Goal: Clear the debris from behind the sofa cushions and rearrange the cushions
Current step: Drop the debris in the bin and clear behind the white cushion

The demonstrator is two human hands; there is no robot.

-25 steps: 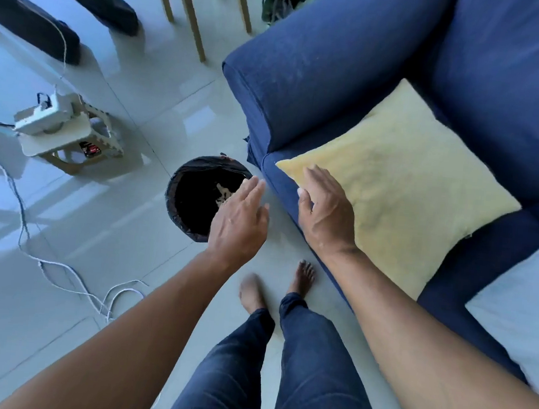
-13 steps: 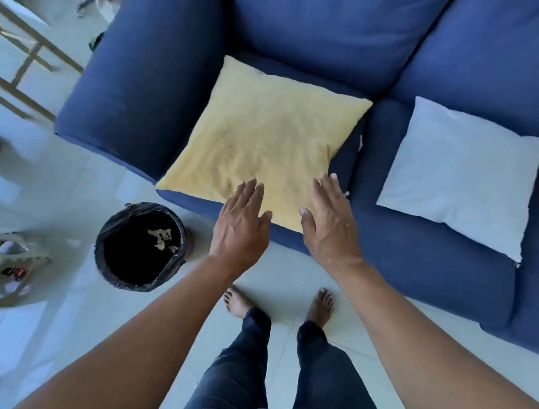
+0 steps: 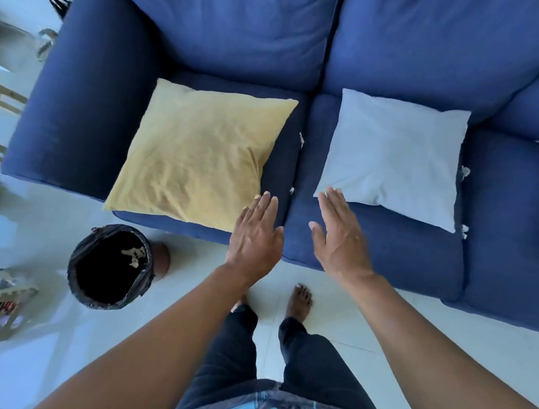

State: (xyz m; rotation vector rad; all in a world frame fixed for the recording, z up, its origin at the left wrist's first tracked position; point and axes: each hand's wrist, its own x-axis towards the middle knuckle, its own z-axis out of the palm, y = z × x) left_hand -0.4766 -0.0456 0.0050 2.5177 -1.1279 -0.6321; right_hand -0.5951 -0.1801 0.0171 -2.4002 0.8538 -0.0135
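A black-lined bin (image 3: pixel 111 267) is standing on the floor off the sofa's (image 3: pixel 85 97) front left corner, scraps already lying inside. The yellow cushion (image 3: pixel 201 152) is lying flat on the left seat, overhanging its front edge; it looks soft and light, best pinched at a corner or side seam. The left hand (image 3: pixel 255 235) and right hand (image 3: pixel 340 240) are hovering over the front edge, fingers straight, each grip empty. The pale cushion (image 3: pixel 396 156) is lying on the middle seat. White debris (image 3: pixel 301 139) is poking from the seams, probably flimsy, needing fingertip picking.
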